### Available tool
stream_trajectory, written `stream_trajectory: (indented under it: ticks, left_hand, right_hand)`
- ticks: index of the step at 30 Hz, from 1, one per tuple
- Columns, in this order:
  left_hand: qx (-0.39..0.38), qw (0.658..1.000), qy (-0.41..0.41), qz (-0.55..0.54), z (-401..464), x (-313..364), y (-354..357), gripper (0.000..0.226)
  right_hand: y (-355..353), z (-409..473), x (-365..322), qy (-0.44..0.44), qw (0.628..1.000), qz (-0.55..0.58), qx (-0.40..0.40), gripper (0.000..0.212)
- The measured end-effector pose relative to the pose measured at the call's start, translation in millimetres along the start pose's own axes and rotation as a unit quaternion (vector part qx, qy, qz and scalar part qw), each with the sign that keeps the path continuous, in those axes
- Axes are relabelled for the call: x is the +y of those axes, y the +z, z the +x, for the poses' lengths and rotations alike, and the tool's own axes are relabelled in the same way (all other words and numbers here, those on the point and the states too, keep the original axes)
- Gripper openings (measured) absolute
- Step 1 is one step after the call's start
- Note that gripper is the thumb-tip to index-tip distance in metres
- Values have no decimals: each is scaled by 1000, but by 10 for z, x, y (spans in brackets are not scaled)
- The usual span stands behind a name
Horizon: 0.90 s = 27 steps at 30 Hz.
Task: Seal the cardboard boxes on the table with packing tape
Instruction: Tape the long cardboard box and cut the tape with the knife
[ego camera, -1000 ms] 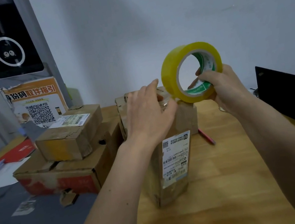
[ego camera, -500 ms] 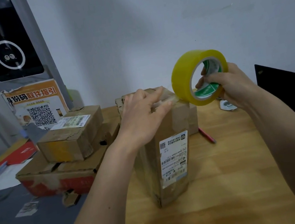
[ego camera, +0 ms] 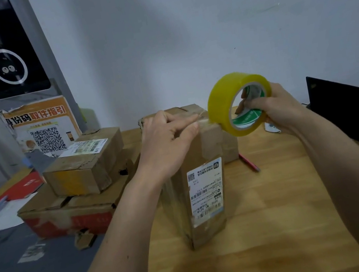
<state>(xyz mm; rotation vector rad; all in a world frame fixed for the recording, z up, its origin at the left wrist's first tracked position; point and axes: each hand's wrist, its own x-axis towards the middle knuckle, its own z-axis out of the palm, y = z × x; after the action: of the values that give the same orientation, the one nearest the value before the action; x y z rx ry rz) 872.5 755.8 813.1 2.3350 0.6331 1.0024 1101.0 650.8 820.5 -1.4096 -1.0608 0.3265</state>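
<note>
atop the upright box [ego camera: 192, 157], left hand [ego camera: 167, 142] flat, fingers straight; right hand [ego camera: 274, 107] gripping tape roll [ego camera: 223, 104]

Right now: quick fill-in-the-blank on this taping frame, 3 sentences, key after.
1. The right hand grips the ____ tape roll.
2. The left hand presses the tape end onto the top of the ____ box.
3. A red pen lies on the table to the ____ of that box.

Missing words: yellow; upright; right
</note>
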Motion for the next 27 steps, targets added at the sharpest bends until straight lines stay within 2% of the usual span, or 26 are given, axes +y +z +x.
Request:
stream_trajectory:
  ticks: [8,15,16,18,21,23,25,27]
  left_hand:
    - [-24,1000,-1,-13,-21,49,-21,26]
    - [-131,991,5,-22,-34,38,-199,33]
    - [-125,992,7,-5,-37,65,-208,34]
    - [-89,994,7,71,-7,170,-186,53]
    - [-37,972,5,233,76,348,-59,75]
    - [-55,959,-1,277,104,358,31,84]
    - [-104,949,0,299,138,301,49,91]
    - [-147,933,16,329,171,268,27,81]
  right_hand:
    - [15,90,84,-13,1000,11,2,21]
    - [40,65,235,-14,999,39,22,18]
    - [50,65,240,-14,999,40,22,19]
    - [79,66,234,-13,999,43,18,19]
    - [102,69,235,-17,999,43,10,17]
    - [96,65,258,-14,999,51,4,17]
    - [98,53,298,-9,998,60,-5,18]
    - [114,44,353,0,996,86,-12,19]
